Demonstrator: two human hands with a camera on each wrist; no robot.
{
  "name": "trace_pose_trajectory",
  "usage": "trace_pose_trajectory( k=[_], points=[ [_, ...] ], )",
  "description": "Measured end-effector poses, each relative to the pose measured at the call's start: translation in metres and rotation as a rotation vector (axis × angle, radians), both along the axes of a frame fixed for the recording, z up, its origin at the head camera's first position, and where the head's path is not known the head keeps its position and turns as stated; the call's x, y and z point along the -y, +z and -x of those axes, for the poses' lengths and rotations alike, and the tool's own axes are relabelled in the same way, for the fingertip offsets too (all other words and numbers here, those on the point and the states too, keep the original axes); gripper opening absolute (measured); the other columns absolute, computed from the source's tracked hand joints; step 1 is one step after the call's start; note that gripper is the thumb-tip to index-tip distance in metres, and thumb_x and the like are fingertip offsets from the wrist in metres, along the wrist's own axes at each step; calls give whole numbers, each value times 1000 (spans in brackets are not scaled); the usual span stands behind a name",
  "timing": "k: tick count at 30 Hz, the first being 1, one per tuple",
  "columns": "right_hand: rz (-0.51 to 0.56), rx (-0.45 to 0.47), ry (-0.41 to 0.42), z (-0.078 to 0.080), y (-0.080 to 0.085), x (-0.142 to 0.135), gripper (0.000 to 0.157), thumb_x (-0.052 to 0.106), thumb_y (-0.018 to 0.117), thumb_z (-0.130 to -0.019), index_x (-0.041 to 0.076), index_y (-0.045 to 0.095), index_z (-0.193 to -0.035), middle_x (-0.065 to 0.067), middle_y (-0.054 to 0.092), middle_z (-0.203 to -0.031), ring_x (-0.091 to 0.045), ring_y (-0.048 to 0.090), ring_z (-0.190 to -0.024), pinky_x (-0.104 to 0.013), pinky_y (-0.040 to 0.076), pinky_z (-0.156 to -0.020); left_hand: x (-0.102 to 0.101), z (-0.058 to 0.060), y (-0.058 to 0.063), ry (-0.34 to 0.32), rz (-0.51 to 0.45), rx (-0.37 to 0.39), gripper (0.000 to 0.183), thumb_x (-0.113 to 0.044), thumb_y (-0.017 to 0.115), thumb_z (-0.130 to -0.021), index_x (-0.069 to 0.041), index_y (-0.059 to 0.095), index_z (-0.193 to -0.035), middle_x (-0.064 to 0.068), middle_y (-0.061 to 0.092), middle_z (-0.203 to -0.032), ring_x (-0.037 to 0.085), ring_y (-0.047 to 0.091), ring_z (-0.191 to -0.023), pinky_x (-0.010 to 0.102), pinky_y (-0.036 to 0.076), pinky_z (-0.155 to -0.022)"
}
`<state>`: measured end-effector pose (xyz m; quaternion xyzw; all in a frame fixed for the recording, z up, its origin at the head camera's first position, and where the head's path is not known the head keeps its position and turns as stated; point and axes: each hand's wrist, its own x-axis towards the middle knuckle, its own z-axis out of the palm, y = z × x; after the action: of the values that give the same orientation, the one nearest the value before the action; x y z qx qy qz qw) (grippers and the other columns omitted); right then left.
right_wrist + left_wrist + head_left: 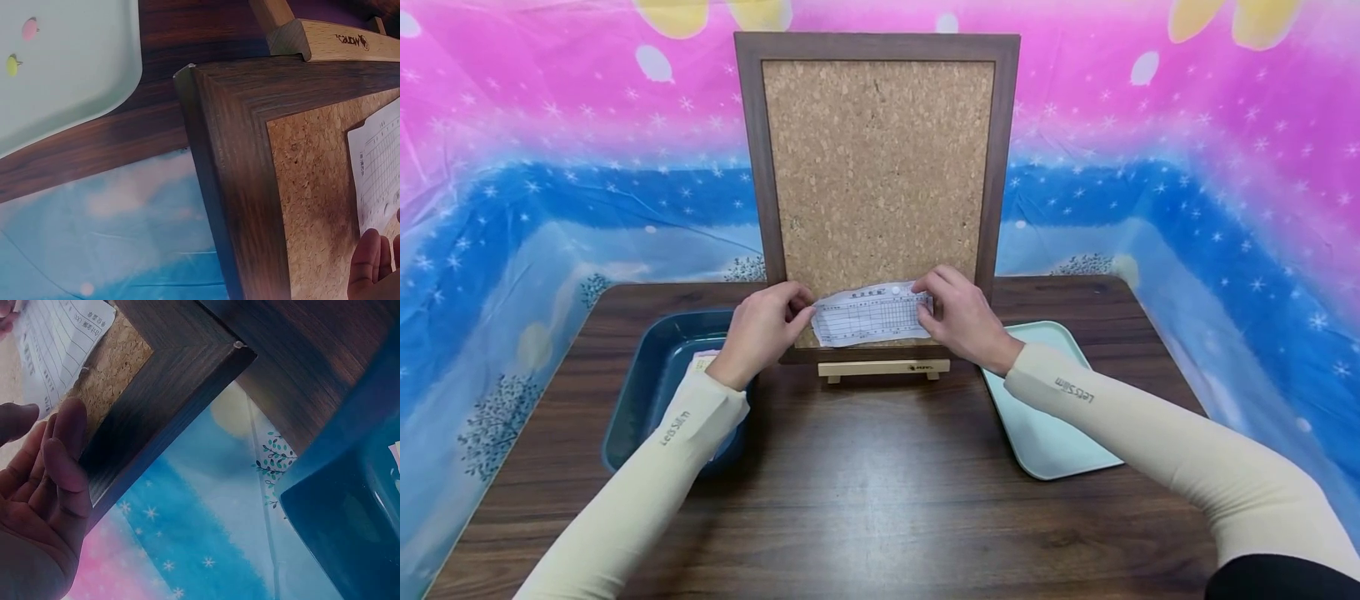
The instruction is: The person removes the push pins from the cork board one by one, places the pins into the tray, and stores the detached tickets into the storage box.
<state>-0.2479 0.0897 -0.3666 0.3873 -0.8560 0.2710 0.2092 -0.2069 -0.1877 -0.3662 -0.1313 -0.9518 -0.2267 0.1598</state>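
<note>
A white printed form with a ruled grid lies against the lower part of the cork board, slightly tilted, its edges wavy. A small pale round spot shows near its top edge. My left hand pinches the form's left edge between thumb and fingers; in the left wrist view the paper's corner runs in by the thumb. At the right end, my right hand holds the form with thumb and index finger. Most of that hand is outside the right wrist view, where fingertips show at the paper's edge.
The brown-framed board stands on a small wooden easel. A dark blue tray with some paper in it sits under my left forearm. To the right is a pale green tray; a pink pushpin and a yellow pushpin lie in it.
</note>
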Motion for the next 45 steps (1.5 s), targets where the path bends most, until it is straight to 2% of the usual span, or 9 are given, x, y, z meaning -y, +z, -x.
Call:
trace_pose_trajectory(
  k=[8,15,29,45],
  points=[
    [-12,-18,-15,2,-2,12,17,11,57,-76,10,57,-93,2,48,-90,-9,43,-78,-21,38,-63,-3,2,0,-12,-1,-17,7,-23,60,-81,-17,60,-83,-5,53,-74,10,46,-59,28,38,-54],
    [-8,-88,-14,4,-3,24,16,9,59,-73,9,57,-89,1,49,-86,-9,45,-78,-23,38,-64,-4,4,-1,-10,-26,-31,6,-22,60,-80,-17,59,-82,-5,54,-73,10,47,-58,28,39,-53],
    [-40,-75,-68,5,-2,33,14,7,56,-74,10,56,-87,2,48,-84,-8,43,-76,-21,37,-63,-8,2,-2,-3,-67,-15,6,-21,59,-81,-16,59,-83,-4,57,-73,9,48,-56,27,39,-51],
    [-89,-71,-198,3,4,45,4,9,58,-74,11,57,-78,4,44,-75,-10,41,-68,-24,36,-60,-11,4,-8,-3,-86,-45,6,-22,57,-83,-16,55,-83,-5,54,-72,9,47,-56,27,37,-50]
  ],
)
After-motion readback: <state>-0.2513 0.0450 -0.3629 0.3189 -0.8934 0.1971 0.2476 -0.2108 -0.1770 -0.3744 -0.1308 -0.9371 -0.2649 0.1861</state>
